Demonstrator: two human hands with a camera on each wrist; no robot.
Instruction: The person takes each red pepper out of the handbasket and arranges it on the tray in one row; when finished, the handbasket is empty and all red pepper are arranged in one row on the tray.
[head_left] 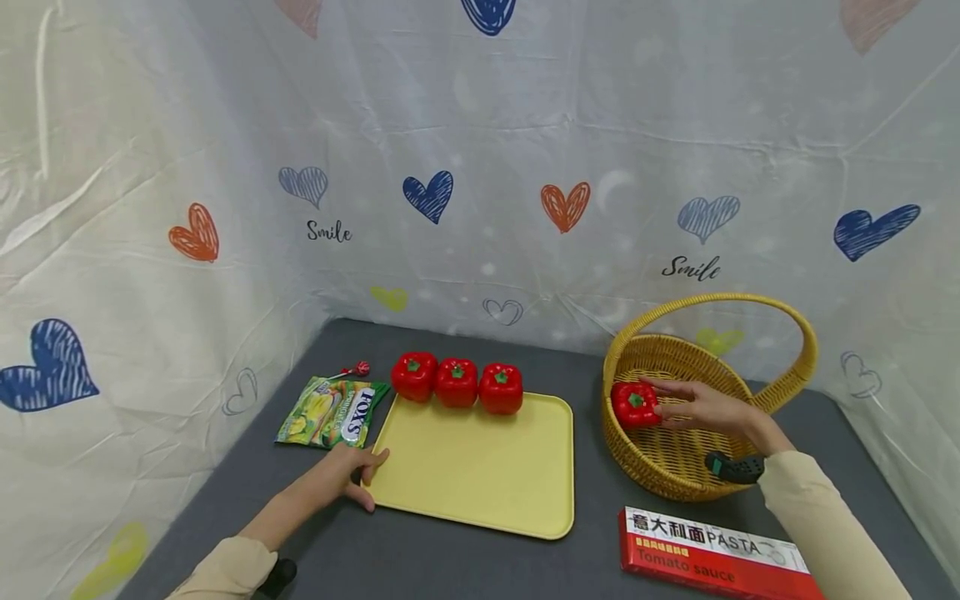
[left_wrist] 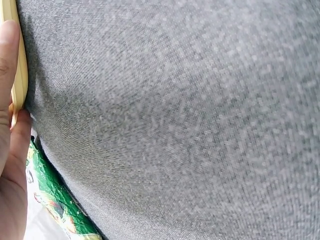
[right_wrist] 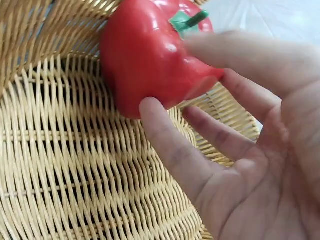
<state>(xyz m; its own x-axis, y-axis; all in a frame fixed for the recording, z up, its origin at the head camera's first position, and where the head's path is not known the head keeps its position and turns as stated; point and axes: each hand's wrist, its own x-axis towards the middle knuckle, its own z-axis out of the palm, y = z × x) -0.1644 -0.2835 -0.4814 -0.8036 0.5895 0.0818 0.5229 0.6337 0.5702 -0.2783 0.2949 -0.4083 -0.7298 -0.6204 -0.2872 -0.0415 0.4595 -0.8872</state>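
My right hand (head_left: 705, 408) reaches into a yellow wicker basket (head_left: 667, 354) and holds a red bell pepper (head_left: 635, 406) against its left side. In the right wrist view, thumb and fingers lie on opposite sides of this pepper (right_wrist: 145, 60), whose green stem points away. My left hand (head_left: 341, 475) grips the front left corner of a yellow tray (head_left: 480, 467), its thumb at the front edge. Three more red bell peppers, a left one (head_left: 414, 377), a middle one (head_left: 456, 383) and a right one (head_left: 501, 389), stand in a row along the tray's back edge.
A green and yellow FOX'S candy bag (head_left: 330, 412) lies left of the tray, with a red lollipop (head_left: 362, 367) behind it. In front of the basket is a red and white pasta box (head_left: 712, 554). A heart-printed white curtain (head_left: 495, 250) encloses the grey table (head_left: 435, 567).
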